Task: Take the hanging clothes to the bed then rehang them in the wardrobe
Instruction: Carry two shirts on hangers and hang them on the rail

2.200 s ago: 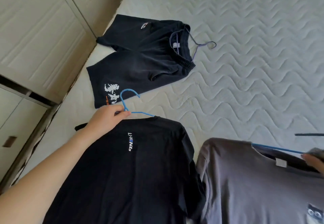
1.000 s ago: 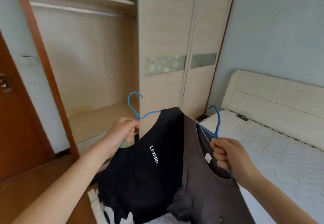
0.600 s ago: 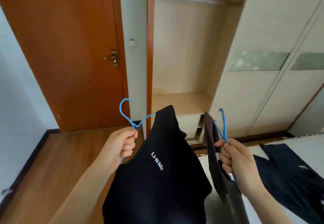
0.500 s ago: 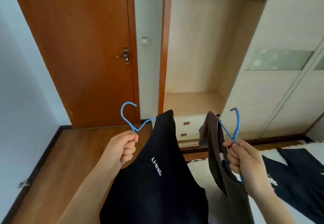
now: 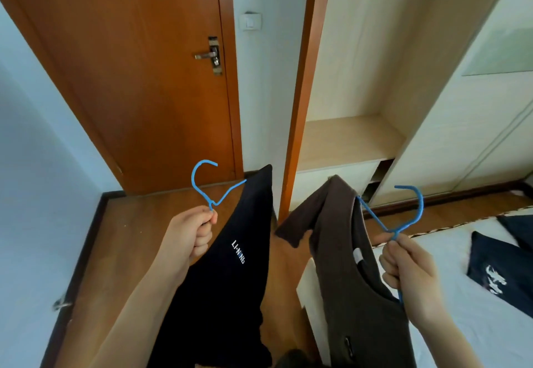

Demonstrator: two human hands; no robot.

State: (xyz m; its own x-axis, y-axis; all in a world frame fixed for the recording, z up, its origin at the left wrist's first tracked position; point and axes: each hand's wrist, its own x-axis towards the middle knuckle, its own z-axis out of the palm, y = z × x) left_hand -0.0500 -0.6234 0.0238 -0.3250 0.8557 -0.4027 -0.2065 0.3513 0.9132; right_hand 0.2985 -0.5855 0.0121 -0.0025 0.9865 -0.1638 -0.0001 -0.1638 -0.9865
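My left hand grips the neck of a blue wire hanger that carries a black T-shirt with white lettering. My right hand grips a second blue hanger bearing a brown T-shirt. Both shirts hang in the air in front of me. The open wardrobe stands ahead on the right, with a bare shelf inside; its rail is out of view. Dark shorts lie on the bed at the right.
A brown wooden door with a metal handle is shut ahead on the left. A light switch sits on the wall between door and wardrobe. Wooden floor lies below. Sliding wardrobe doors fill the right.
I lifted both shirts off the bed by their hangers and turned left from the bed toward the door and open wardrobe. The two shirts have spread further apart.
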